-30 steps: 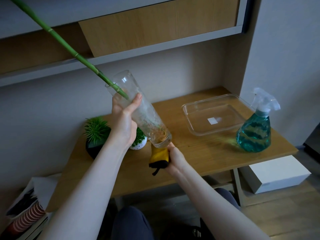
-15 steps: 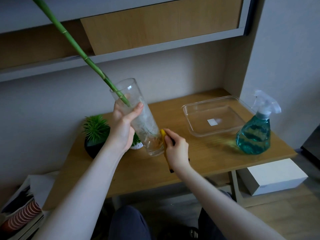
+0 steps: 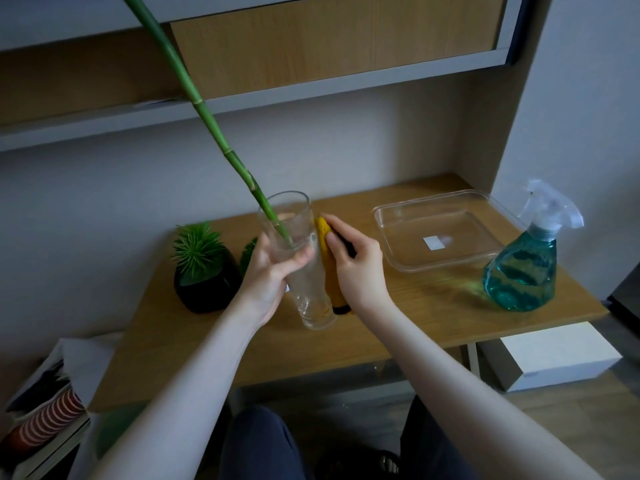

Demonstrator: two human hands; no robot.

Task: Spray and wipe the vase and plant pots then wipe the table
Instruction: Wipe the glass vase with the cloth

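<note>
My left hand (image 3: 270,271) grips a tall clear glass vase (image 3: 304,271) around its middle, holding it nearly upright above the wooden table (image 3: 398,317). A long green bamboo stalk (image 3: 194,98) leans out of the vase to the upper left. My right hand (image 3: 356,265) holds a yellow cloth (image 3: 327,265) with a black edge and presses it against the vase's right side. A black pot with a spiky green plant (image 3: 204,271) stands at the left. A second small plant (image 3: 248,252) peeks out behind my left hand, its pot hidden.
A clear plastic tray (image 3: 440,233) lies on the table's right half. A teal spray bottle (image 3: 526,261) stands at the far right. A shelf and cabinet (image 3: 329,53) hang overhead. A white box (image 3: 550,355) sits on the floor under the table; books and striped cups (image 3: 41,420) lie lower left.
The vase has swung from tilted with its base toward me to nearly upright. My right hand with the cloth moved from under the base up along the vase's right side.
</note>
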